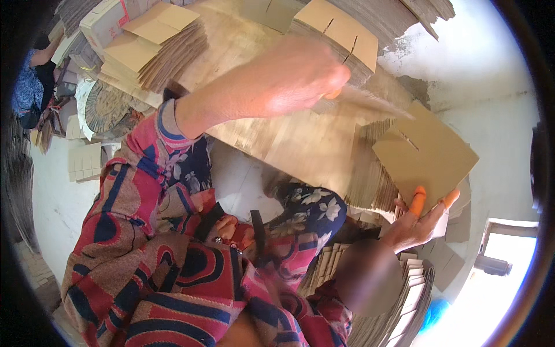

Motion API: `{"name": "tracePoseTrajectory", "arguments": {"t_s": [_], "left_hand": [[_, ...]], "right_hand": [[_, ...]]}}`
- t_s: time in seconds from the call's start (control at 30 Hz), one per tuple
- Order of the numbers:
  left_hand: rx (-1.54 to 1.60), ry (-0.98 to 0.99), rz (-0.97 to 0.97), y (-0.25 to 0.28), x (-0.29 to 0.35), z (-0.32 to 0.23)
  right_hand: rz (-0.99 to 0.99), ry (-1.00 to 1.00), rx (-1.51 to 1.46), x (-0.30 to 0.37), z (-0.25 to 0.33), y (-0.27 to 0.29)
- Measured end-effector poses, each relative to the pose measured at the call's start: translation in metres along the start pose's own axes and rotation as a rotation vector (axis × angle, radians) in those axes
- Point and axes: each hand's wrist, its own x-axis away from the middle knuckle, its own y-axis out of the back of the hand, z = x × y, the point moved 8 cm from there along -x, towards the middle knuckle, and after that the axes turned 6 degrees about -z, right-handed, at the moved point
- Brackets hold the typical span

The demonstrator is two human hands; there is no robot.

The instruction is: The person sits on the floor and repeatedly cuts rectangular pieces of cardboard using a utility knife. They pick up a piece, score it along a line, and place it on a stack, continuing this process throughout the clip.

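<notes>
My left hand (300, 78) is closed in a fist over the wooden tabletop, slightly smeared by motion, with an orange finger cover at its thumb side. A blurred brownish streak (378, 103) runs from that fist toward the right; what the hand grips is too smeared to name. At the right, my right hand (413, 225) grips the lower edge of a tan cardboard piece (430, 150) with a short slit in it. Two of its fingers wear orange covers. This piece is tilted beside a standing stack of cardboard pieces (370, 173) at the table's right side.
A slit cardboard stack (341, 29) stands at the far side of the table (243, 40). More cardboard piles (167, 49) lie at the far left. Below my right arm is another cardboard stack (404, 301). A person in blue (29, 87) is at the left edge.
</notes>
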Motion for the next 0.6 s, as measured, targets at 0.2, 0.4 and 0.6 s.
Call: {"name": "tracePoseTrajectory", "arguments": {"t_s": [0.2, 0.4, 0.6], "left_hand": [[0.347, 0.173, 0.055, -0.101, 0.083, 0.031], [0.281, 0.359, 0.330, -0.136, 0.087, 0.041], [0.331, 0.357, 0.263, -0.131, 0.091, 0.041]], "right_hand": [[0.074, -0.199, -0.424, -0.017, 0.039, -0.002], [0.507, -0.437, -0.755, -0.005, 0.046, -0.046], [0.650, -0.421, -0.707, -0.002, 0.059, -0.074]]}}
